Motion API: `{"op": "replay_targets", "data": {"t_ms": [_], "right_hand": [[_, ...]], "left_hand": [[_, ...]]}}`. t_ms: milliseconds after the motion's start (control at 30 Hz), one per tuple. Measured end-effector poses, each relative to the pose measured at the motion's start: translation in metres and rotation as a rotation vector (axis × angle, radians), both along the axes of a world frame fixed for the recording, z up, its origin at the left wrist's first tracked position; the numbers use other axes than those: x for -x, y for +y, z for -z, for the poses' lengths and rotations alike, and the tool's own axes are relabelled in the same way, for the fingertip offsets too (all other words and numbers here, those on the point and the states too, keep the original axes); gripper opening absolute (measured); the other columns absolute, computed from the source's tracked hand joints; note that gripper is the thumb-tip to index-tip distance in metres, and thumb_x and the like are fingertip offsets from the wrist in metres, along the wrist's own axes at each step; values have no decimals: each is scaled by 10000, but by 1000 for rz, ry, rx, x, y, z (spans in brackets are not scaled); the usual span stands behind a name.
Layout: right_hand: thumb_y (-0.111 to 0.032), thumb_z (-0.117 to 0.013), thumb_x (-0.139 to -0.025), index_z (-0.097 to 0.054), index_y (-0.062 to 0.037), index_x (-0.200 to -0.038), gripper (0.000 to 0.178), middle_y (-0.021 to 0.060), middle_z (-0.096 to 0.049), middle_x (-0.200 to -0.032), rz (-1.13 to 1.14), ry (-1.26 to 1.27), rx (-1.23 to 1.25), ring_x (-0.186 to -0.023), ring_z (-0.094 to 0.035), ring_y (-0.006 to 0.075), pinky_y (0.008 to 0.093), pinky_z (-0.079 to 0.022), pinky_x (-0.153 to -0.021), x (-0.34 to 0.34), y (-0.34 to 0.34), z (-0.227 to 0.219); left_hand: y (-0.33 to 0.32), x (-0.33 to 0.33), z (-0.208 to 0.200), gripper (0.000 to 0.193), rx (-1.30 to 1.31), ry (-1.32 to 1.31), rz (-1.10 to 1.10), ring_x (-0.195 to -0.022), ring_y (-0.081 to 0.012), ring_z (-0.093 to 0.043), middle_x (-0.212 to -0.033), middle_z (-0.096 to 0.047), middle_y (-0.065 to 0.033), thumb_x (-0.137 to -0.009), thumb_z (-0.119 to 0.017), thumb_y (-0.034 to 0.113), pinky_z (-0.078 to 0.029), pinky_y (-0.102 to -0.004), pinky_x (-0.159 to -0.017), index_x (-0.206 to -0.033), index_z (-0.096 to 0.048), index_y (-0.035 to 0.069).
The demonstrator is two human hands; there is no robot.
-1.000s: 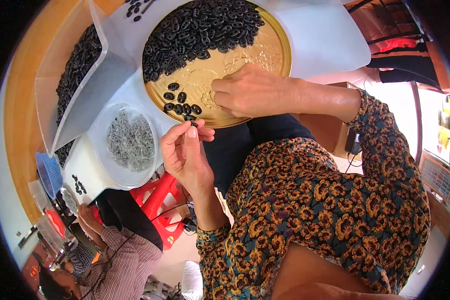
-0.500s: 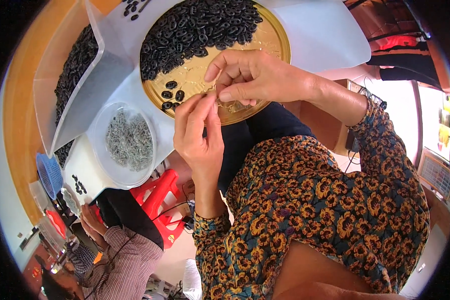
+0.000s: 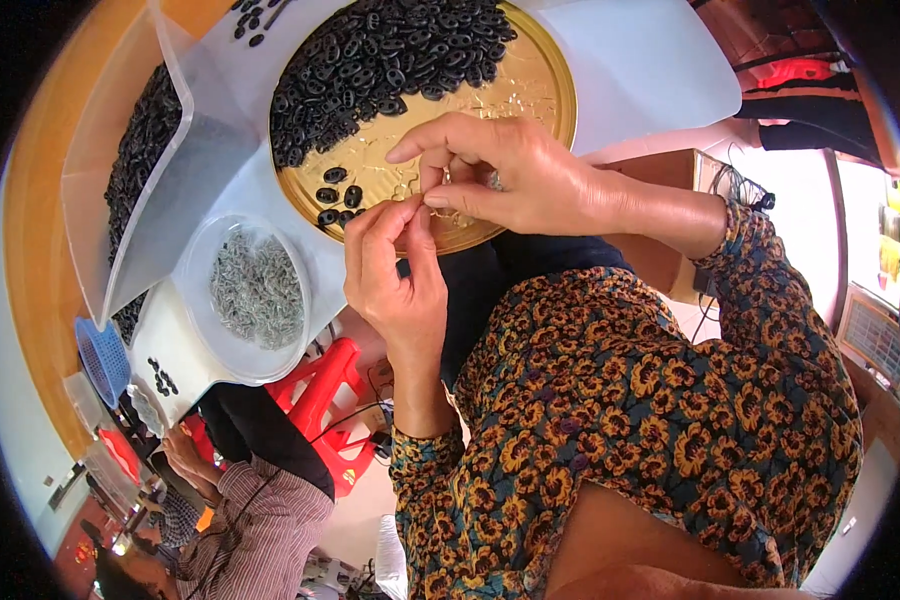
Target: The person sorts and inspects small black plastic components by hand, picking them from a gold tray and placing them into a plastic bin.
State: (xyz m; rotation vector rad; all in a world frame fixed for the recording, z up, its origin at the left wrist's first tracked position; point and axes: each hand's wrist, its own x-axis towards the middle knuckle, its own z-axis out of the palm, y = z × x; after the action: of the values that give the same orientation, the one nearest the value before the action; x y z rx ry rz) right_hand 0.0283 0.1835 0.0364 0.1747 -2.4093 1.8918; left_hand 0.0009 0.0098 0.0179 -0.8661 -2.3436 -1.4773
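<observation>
Over the near part of a round gold tray (image 3: 560,150), my left hand (image 3: 395,270) and my right hand (image 3: 530,185) meet at their fingertips. Both are closed in a pinch on something too small to make out. A heap of black oval pieces (image 3: 390,60) with two holes each covers the tray's far side. Several loose black ovals (image 3: 328,195) lie to the left of my hands. Thin clear bits (image 3: 510,103) are scattered on the bare gold surface, partly hidden under my right hand.
A clear bin (image 3: 175,160) of black pieces stands at the left. Nearer is a clear round tub (image 3: 260,285) of small grey pieces. A blue basket (image 3: 102,355), a red stool (image 3: 325,410) and a co-worker in a striped sleeve (image 3: 260,520) are lower left. A cardboard box (image 3: 650,180) stands right.
My fingertips stay together and have shifted slightly. My right hand has turned a little, its index finger now stretched farther left. The whole view has moved slightly.
</observation>
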Motion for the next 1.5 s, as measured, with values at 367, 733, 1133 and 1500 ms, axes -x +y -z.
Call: {"op": "replay_targets", "data": {"t_ms": [367,733,1133,1500], "right_hand": [[-69,-642,-839,-577,-118,-1169,340,79,-615,-877,105,454,-333,-736,-671,228,325,-538,-657,-4,-6,14],[-87,-668,-895,-629,3,-1008,150,10,-634,-906,92,-74,171,-836,-577,53,231,-493,-716,-14,-14,9],[-79,-626,-926,-613,-6,-1058,151,13,-608,-890,43,-210,565,-707,-532,39,201,-458,-584,-19,-14,6],[-74,-661,-879,-623,20,-964,133,32,-636,-851,18,-261,454,-693,-587,67,212,-495,-598,-14,0,5]], "left_hand": [[4,-9,-5,87,-362,-549,43,-766,-88,-575,-948,-587,-63,-937,-596,57,-495,-221,-653,-970,-592,-24],[7,-7,-8,91,-320,-381,-15,-830,-104,-576,-978,-604,-73,-918,-613,45,-482,-221,-710,-982,-624,-18],[4,-4,-11,135,-64,-102,-20,-790,-186,-607,-939,-627,-117,-830,-689,-10,-498,-259,-641,-956,-643,9],[8,-3,-16,223,-22,18,-10,-801,-195,-614,-996,-621,-113,-794,-689,-66,-511,-261,-606,-999,-659,17]]}}
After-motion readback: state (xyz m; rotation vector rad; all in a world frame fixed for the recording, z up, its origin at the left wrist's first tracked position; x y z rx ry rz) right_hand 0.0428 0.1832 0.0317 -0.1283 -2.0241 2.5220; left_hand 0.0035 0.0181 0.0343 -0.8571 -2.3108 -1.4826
